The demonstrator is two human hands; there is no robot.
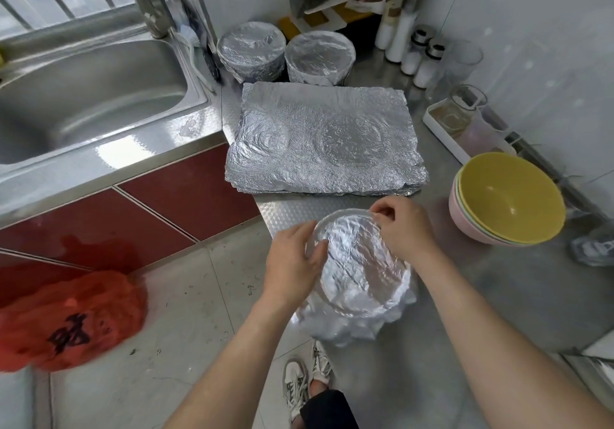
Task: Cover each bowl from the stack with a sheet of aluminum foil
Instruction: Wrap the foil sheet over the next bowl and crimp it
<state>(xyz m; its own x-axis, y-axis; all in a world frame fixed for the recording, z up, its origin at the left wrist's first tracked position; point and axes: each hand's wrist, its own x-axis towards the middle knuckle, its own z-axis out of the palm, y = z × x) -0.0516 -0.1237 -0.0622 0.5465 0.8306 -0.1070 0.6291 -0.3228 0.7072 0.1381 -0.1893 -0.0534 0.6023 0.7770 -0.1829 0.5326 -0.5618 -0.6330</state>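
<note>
- the left hand [292, 262] grips the left rim of a round bowl wrapped in crinkled silver foil [362, 282]; its fingers are curled around the edge and the thumb lies on the foil top.
- the right hand [402, 226] pinches the foil at the far rim of the same bowl, thumb and fingertips bent together.
- this bowl stands between the two hands on the dimpled steel counter [481, 295], close to its edge, mouth up. the foil sinks a little into the mouth and hangs in folds around the wall. being round, it shows no long axis.
- just beyond both hands lies a flat stack of rectangular silver foil sheets [325, 142]; its long axis runs left to right.
- further beyond stand a left covered bowl [251, 50] and a right covered bowl [320, 56], side by side, foil tops up.
- near the right hand, to its right, is a stack of uncovered bowls [508, 196], yellow on top and pink at the bottom, mouths up.
- well to the left of the left hand are a steel sink [83, 96] and, lower, a red plastic bag [66, 319] on the floor.
</note>
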